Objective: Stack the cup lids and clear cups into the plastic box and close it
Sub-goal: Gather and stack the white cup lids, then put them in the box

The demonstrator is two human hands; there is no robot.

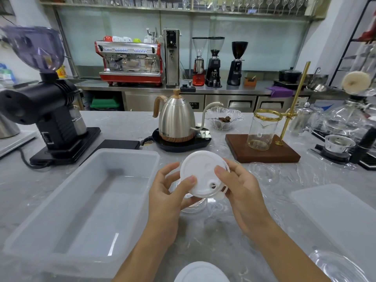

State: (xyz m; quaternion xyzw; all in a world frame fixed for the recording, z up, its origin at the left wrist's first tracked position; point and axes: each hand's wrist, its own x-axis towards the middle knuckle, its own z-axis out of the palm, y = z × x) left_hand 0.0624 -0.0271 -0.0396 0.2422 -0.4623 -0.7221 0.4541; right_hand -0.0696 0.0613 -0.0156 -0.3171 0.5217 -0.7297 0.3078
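Both hands hold a white cup lid [203,174] above the counter, tilted toward me. My left hand [168,192] grips its left edge with the thumb on top. My right hand [238,188] grips its right edge. A clear cup [193,204] lies under the lid, partly hidden. The translucent plastic box [50,231] stands open and empty at the left. Its flat lid [341,216] lies at the right. Another white lid [201,272] sits at the bottom edge. Clear lids lie at the right [264,171] and lower right [337,267].
A steel gooseneck kettle [177,119] on its base stands behind the hands. A black grinder [46,110] is at the left. A wooden drip stand with a glass carafe [262,131] is at the right, a glass dish [223,118] behind it.
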